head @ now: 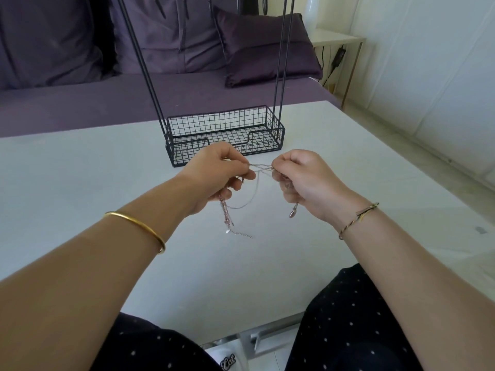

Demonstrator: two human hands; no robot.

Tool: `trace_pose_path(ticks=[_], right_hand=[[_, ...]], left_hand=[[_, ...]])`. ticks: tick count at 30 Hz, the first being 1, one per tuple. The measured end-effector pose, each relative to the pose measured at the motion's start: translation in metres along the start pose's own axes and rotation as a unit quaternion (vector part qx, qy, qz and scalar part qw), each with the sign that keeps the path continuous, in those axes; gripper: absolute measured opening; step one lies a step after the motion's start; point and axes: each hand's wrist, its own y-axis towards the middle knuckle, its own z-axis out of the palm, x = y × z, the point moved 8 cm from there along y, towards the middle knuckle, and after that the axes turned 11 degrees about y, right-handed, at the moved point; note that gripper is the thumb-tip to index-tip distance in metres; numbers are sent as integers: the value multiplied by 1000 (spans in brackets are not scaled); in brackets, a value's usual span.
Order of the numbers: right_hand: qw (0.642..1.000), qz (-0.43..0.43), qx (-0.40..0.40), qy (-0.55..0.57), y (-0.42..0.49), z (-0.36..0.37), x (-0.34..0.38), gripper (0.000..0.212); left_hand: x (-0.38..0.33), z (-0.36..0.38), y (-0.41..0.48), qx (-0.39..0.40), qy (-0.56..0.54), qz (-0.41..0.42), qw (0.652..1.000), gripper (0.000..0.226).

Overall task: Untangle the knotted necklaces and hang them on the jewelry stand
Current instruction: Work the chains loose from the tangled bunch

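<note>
Two hands work above a white table (pixel 80 170). The left hand (pixel 217 175) and the right hand (pixel 302 180) each pinch the tangled necklaces (pixel 261 168), pulled taut between them. Loose ends dangle below, and the number of chains cannot be told. Farther off stands the jewelry stand (pixel 222 124) — one wire-basket base, mesh floor showing, four thin rods rising.

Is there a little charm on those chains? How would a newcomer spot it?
On the white table, in front of the black wire-mesh basket of the jewelry stand, two hands stretch thin tangled silvery necklace chains. Look just beneath the right hand: a small dark oval pendant hangs there, the only solid drop; below the left hand only thin chain ends dangle.
</note>
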Motion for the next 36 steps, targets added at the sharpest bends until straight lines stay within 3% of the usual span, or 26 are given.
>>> trace_pose_path(ticks=[7, 12, 17, 27, 31, 36], right_hand=[[1000, 11, -6, -17, -3, -2, 2, 7], [999, 14, 13, -27, -5, -1, 4, 14], [996, -41, -45, -62, -3, -10, 10, 17], [973, -116, -93, -177, -3, -15, 19, 26], [991, -52, -90, -80, -1, -19, 8, 35], [985, 26, -61, 158, -1, -13, -5, 32]], left_hand=[[-11, 1, -2, -17, 79, 56, 995, 15], [-19, 2, -3, -32, 137, 108, 984, 15], [-17, 7, -2, -18, 180, 125, 975, 9], [-4, 6, 3, 9, 170, 73, 983, 8], [4, 3, 3, 21, 128, 39, 991, 13], [2, 6, 2, 25, 164, 48, 985, 18]])
